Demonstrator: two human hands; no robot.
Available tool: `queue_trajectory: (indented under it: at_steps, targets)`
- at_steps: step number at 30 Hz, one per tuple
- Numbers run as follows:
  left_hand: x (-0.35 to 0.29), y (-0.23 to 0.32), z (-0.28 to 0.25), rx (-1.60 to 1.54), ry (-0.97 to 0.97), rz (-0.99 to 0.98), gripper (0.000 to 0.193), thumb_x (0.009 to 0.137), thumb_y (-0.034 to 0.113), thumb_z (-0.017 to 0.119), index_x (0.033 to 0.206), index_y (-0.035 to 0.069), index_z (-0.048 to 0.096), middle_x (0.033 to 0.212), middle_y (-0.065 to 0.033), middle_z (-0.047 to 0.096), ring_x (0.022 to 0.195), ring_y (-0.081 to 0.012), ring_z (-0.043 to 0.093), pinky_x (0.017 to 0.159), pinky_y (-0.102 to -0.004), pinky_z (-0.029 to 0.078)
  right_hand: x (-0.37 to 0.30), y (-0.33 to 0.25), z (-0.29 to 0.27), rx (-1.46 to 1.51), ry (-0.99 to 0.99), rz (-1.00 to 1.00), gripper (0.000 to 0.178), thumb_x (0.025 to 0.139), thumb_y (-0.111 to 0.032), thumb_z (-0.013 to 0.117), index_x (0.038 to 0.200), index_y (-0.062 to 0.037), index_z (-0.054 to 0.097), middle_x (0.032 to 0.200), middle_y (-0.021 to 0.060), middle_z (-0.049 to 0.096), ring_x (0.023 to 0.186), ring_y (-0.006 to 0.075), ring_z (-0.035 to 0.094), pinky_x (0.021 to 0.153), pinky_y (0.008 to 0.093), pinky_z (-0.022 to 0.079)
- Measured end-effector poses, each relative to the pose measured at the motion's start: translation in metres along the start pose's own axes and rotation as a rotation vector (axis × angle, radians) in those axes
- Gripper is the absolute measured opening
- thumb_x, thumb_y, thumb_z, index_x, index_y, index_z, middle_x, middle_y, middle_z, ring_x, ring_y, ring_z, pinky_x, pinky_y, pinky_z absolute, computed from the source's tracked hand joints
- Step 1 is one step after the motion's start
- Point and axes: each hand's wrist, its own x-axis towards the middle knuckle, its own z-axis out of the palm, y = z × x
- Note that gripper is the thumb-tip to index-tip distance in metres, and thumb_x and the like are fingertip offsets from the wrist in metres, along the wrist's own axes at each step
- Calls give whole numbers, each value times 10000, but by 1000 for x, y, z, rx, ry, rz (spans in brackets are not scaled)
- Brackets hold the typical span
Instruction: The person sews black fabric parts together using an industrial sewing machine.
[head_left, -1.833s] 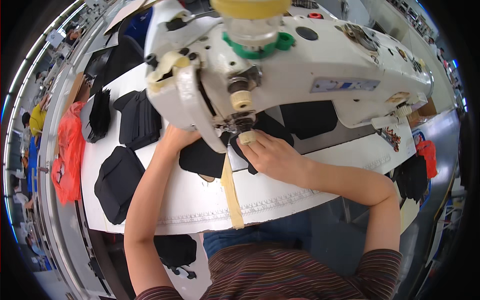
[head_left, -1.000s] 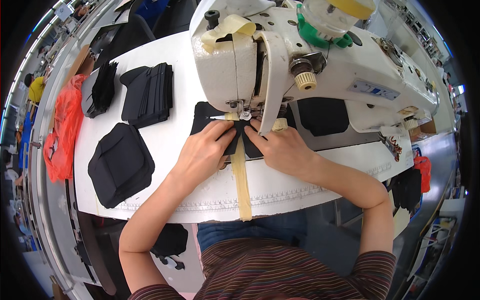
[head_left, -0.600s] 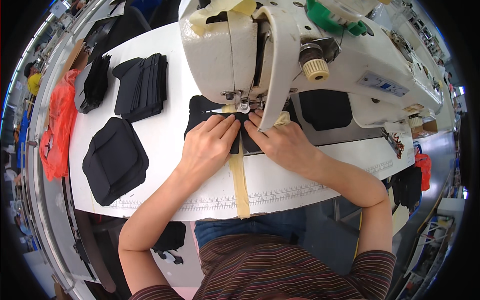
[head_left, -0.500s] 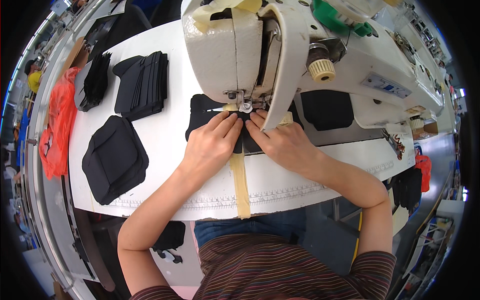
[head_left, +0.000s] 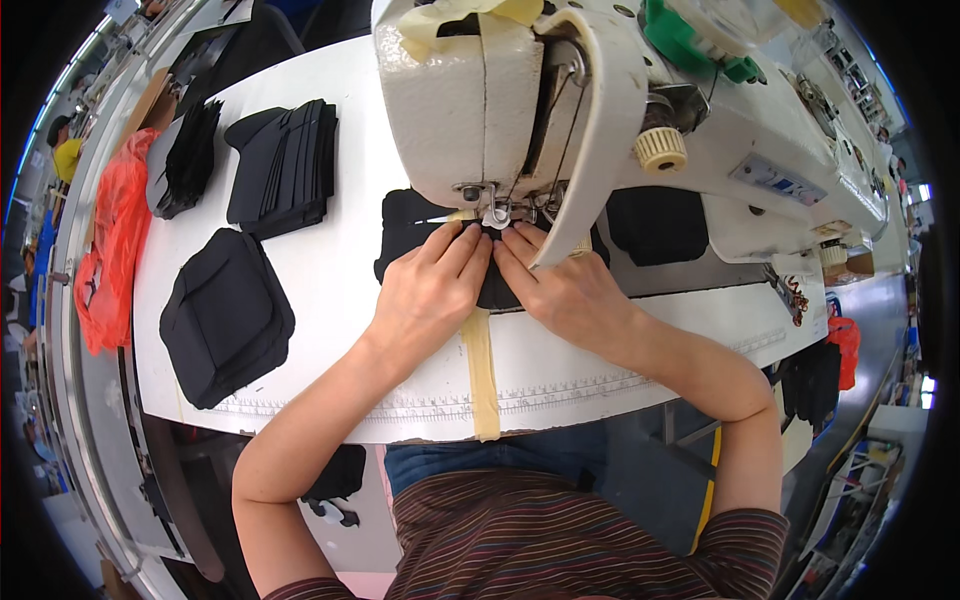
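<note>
A black fabric piece (head_left: 400, 236) lies under the presser foot (head_left: 497, 214) of a white sewing machine (head_left: 440, 110). My left hand (head_left: 432, 290) rests on the fabric just left of the foot, fingers stretched forward and pressing down. On the right side my right hand (head_left: 565, 290) presses on the same cloth, its fingers also extended, partly behind the machine's white guard. The thumbs sit close together just in front of the needle area. Both hands cover much of the fabric. A small pale pointed thing (head_left: 447, 217) lies on the cloth by the left fingertips.
Stacks of black fabric pieces (head_left: 285, 165) stand on the left of the white table (head_left: 345, 250), with another pile (head_left: 225, 320) nearer me. A black piece (head_left: 655, 225) lies right of the needle. Yellow tape (head_left: 482, 380) runs to the front edge. A red plastic bag (head_left: 118, 240) hangs left.
Both hands remain on the fabric by the presser foot, shifted only slightly. The whole view has moved a little, so the machine appears slightly further right.
</note>
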Motion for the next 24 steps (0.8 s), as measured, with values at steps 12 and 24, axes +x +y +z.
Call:
queue_trajectory:
  at_steps: [12, 24]
  targets:
    - [-2, -2, -4, -90, -49, -44, 342, 674, 21, 673, 1009, -45, 679, 1040, -135, 673, 1021, -256, 639, 764, -310, 576, -1, -2, 1, -16, -11, 32, 330, 693, -42, 650, 998, 83, 654, 850, 125, 623, 827, 241, 646, 680, 290, 577]
    - [-16, -12, -11, -336, 6, 70, 256, 660, 30, 743, 915, 41, 722, 931, -75, 706, 920, -222, 694, 670, -302, 590, -11, -2, -12, 140, -37, -49, 263, 750, -76, 644, 989, 31, 675, 1014, 131, 685, 1014, 235, 647, 808, 306, 571]
